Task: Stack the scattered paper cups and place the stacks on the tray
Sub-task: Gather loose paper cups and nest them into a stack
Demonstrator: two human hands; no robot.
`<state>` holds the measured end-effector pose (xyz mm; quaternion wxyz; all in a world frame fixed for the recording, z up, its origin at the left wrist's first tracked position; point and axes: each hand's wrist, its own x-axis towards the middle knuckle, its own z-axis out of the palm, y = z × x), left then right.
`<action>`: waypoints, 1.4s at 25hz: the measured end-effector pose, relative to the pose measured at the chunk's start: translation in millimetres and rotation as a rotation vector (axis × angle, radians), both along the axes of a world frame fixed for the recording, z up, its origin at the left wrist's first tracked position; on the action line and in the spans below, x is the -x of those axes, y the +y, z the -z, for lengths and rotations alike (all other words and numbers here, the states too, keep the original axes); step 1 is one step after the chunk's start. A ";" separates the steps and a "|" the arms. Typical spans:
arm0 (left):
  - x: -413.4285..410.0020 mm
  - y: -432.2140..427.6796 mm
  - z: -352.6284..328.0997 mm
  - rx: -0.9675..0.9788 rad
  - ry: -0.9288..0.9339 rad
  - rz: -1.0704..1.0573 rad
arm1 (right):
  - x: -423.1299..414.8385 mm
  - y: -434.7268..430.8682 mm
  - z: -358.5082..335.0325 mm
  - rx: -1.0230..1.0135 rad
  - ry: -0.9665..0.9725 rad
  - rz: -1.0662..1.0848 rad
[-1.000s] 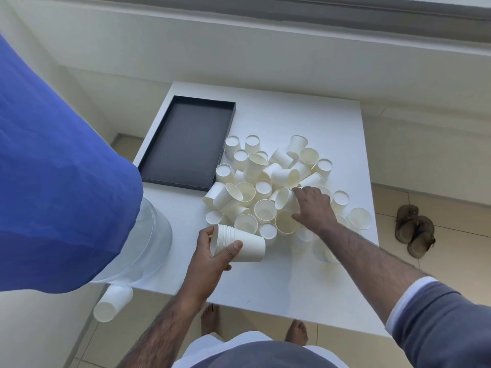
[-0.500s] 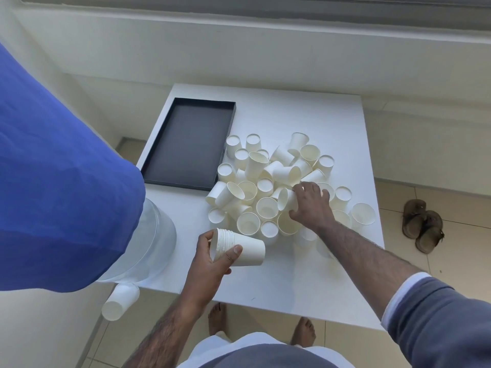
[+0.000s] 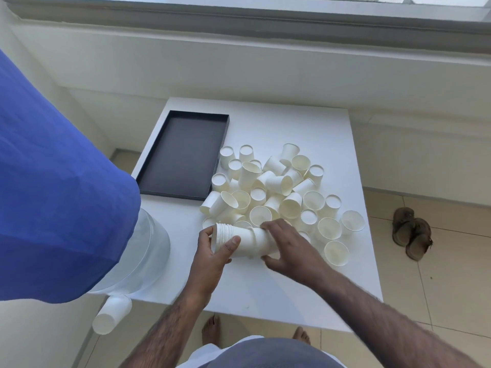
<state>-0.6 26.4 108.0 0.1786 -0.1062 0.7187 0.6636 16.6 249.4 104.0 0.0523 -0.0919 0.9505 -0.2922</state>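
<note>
We grip the sideways cup stack [image 3: 225,232] in our left hand [image 3: 212,251], near the tray's [image 3: 183,152] corner. Our right hand [image 3: 289,248] clasps a cup [image 3: 263,243] at its base.

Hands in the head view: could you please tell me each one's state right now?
Left hand: grips the cup stack near its rims.
Right hand: grips a single cup against the stack's base.

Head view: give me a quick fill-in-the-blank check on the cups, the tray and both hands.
The black tray holds ____ cups.
The left hand and right hand hold the cup stack over the white ____.
In the picture the tray lies to the ____ of the loose cups.
Missing: no; table; left.
</note>
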 end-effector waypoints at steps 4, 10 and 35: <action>2.0 16.3 1.2 -0.024 -0.033 0.087 | -1.1 -10.4 -6.8 0.002 0.009 0.020; 15.4 25.3 4.8 0.036 -0.023 0.232 | 1.1 -7.4 -8.7 -0.071 0.005 0.047; 139.8 15.9 97.9 0.836 0.452 0.246 | -33.4 47.5 -19.1 0.201 0.062 0.413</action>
